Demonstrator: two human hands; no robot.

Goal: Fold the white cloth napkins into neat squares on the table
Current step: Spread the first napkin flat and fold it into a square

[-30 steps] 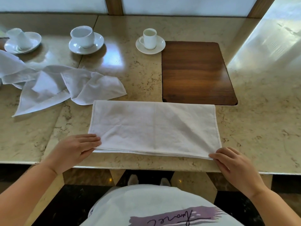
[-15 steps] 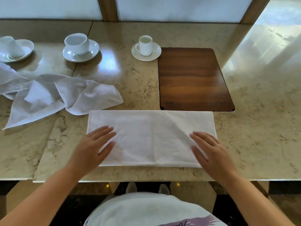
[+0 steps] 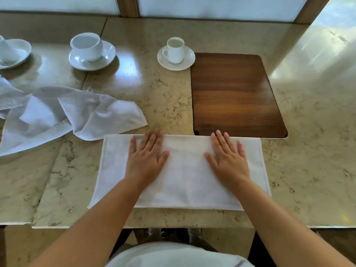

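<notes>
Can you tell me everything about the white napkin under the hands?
The napkin is plain white cloth with a stitched hem. It lies flat as a wide rectangle, apparently folded over, near the front edge of the marble table. Its far edge just meets the wooden board. The left hand and right hand press on it, palms down, fingers spread. It looks smooth with faint creases, and lies apart from the crumpled napkins to its left.
</notes>
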